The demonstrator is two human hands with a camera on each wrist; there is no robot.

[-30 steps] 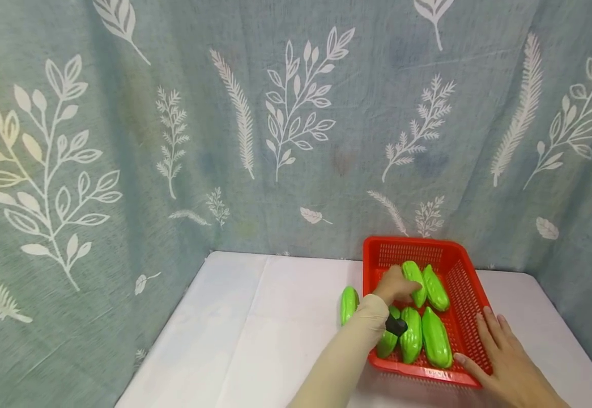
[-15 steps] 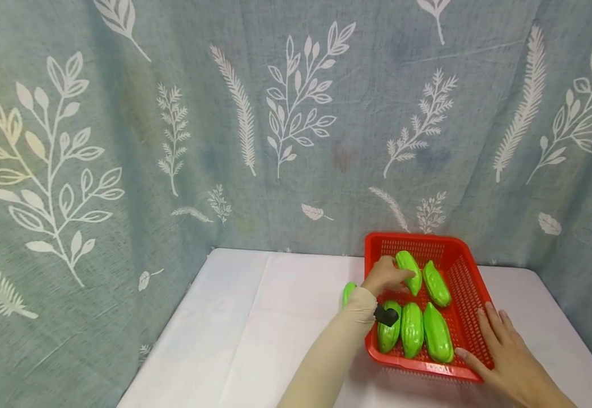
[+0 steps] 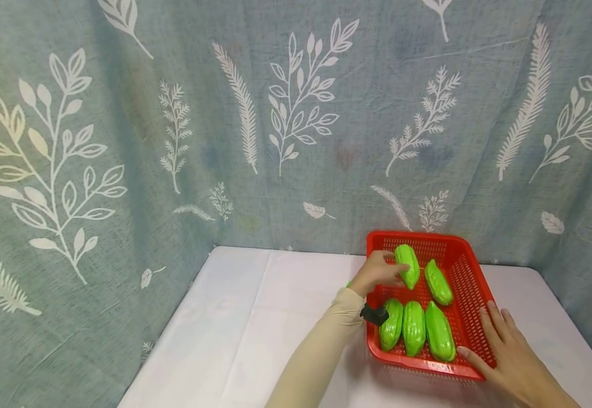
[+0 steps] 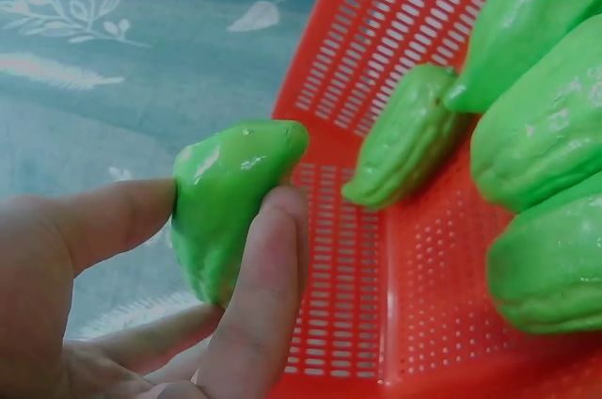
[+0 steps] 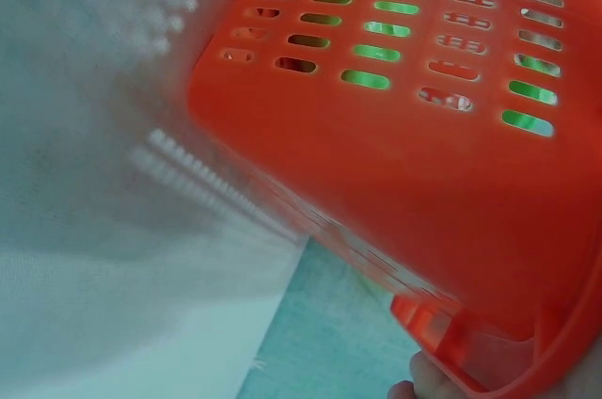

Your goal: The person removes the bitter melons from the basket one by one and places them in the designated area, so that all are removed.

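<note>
My left hand (image 3: 375, 272) pinches a glossy green ridged gourd (image 3: 408, 267) between thumb and fingers, over the back left of a red plastic basket (image 3: 479, 277). In the left wrist view, the held gourd (image 4: 226, 197) has a narrow stem end and stands apart from the others. Another gourd (image 3: 438, 283) lies at the back right inside the basket, and three more, including a middle one (image 3: 414, 328), lie along its front. My right hand (image 3: 512, 354) rests on the basket's right rim near the front corner, fingers extended, thumb at the front edge.
A white cloth-covered table (image 3: 255, 323) spreads out left of the basket. Beside the basket's left wall, a bit of another green gourd (image 3: 349, 283) shows, mostly hidden behind my left wrist. A leaf-patterned grey-green curtain (image 3: 296, 141) hangs behind.
My left hand has drawn the gourd up and to the left, away from the one at the back right. My right hand stays on the basket rim.
</note>
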